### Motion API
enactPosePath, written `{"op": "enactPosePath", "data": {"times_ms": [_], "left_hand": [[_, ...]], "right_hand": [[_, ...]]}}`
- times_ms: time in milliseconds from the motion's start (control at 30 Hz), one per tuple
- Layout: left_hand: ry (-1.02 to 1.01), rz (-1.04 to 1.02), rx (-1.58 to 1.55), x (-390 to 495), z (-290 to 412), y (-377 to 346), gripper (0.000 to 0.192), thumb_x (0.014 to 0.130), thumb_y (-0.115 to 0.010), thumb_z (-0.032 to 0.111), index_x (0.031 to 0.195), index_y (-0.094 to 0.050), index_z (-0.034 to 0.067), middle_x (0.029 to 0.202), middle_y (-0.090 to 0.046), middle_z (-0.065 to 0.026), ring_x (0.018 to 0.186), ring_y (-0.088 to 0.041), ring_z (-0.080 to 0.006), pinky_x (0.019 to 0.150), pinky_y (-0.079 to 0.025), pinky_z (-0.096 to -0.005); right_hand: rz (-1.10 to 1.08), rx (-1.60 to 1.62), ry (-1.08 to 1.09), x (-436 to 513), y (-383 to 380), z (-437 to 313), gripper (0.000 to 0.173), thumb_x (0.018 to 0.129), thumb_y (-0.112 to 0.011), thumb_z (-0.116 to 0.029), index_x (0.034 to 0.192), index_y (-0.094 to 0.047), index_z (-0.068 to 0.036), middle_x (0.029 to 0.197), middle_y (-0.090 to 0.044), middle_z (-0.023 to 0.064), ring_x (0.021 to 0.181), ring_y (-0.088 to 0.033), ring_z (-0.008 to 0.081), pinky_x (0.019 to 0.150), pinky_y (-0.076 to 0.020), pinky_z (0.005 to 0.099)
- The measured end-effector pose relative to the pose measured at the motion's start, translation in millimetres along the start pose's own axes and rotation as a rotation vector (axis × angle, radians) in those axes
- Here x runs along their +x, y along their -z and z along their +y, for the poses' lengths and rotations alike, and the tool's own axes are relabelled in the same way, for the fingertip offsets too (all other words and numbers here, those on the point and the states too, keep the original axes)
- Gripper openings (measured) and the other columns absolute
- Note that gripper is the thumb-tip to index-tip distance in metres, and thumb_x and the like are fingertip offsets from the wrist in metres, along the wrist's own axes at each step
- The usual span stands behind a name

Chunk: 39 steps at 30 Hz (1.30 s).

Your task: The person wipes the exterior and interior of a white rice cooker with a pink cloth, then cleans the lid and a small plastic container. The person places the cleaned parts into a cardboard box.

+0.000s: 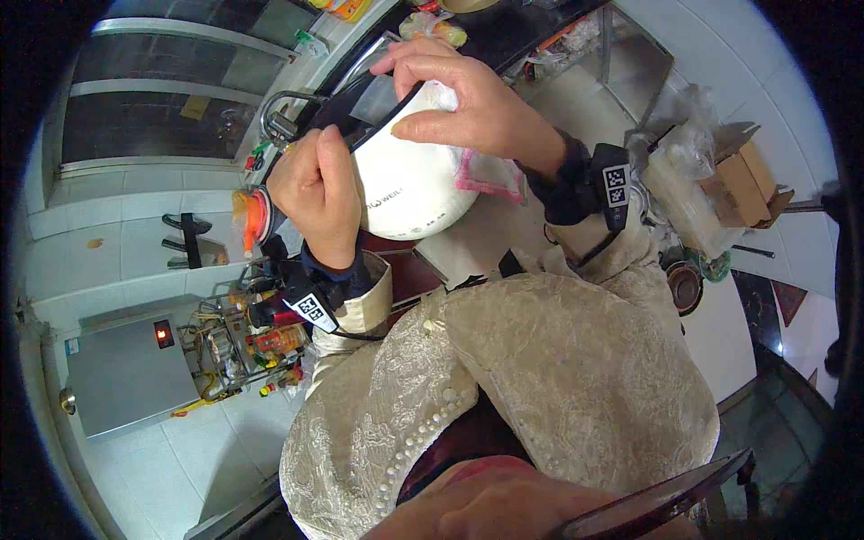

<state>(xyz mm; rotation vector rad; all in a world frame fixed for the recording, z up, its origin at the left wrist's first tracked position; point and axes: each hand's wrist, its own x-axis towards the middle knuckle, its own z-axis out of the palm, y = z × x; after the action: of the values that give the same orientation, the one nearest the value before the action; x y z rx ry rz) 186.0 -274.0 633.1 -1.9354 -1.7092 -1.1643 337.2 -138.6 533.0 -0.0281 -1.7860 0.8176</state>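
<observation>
A white round-bottomed pot [412, 182] with a dark rim is held tilted in front of me, its outer side turned my way and bearing writing. At its left edge, my left hand [320, 192] grips the rim. My right hand [466, 101] spans the upper right of the rim, thumb on the outside. A white cloth with a pink border [493, 177] is bunched under that palm and hangs down behind the pot. The inside of the pot is hidden, as are some right fingertips.
Beyond the pot are a curved metal faucet [277, 115] and a dark countertop [499, 37]. Knives hang in a wall rack [192, 241] at left, above a condiment shelf [236, 344]. A cardboard box [742, 182] and plastic bags stand at right.
</observation>
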Motion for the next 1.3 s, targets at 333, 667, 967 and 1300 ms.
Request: {"op": "enactPosePath", "data": {"times_ms": [333, 667, 967, 1300], "left_hand": [[-0.287, 0.065, -0.091, 4, -5, -22, 0.029, 0.091, -0.059, 0.010, 0.065, -0.051, 0.000, 0.060, -0.049, -0.0199, 0.050, -0.047, -0.0346, 0.048, -0.033, -0.0397], [-0.026, 0.085, -0.094, -3, -17, -19, 0.027, 0.093, -0.056, 0.008, 0.069, -0.051, -0.003, 0.056, -0.043, -0.0138, 0.049, -0.039, -0.0196, 0.049, -0.032, -0.0344], [0.091, 0.246, -0.165, -2, -29, -5, 0.035, 0.098, -0.052, 0.009, 0.064, -0.047, 0.000, 0.059, -0.041, 0.0039, 0.061, -0.035, -0.0034, 0.050, -0.026, -0.0257], [0.148, 0.359, -0.237, 6, -32, 5, 0.037, 0.098, -0.053, 0.008, 0.063, -0.042, 0.004, 0.062, -0.040, 0.0058, 0.061, -0.032, -0.0036, 0.052, -0.025, -0.0233]], "right_hand": [[0.305, -0.398, 0.011, 34, -52, -90, 0.029, 0.081, -0.061, -0.009, 0.109, -0.065, -0.007, 0.130, -0.057, 0.0140, 0.131, -0.047, 0.0351, 0.111, -0.0312, 0.0492], [0.349, -0.452, -0.176, 28, -48, -74, 0.036, 0.088, -0.054, -0.006, 0.123, -0.058, -0.007, 0.125, -0.059, 0.0174, 0.120, -0.056, 0.0350, 0.102, -0.0422, 0.0468], [0.320, 0.356, -0.611, 11, -23, 7, 0.034, 0.097, -0.047, -0.010, 0.131, -0.050, -0.003, 0.112, -0.063, 0.0135, 0.094, -0.062, 0.0173, 0.083, -0.0490, 0.0302], [0.332, 0.113, -0.444, 16, -38, -16, 0.039, 0.099, -0.050, -0.023, 0.133, -0.052, -0.005, 0.138, -0.051, 0.0160, 0.127, -0.050, 0.0252, 0.103, -0.0408, 0.0330]]}}
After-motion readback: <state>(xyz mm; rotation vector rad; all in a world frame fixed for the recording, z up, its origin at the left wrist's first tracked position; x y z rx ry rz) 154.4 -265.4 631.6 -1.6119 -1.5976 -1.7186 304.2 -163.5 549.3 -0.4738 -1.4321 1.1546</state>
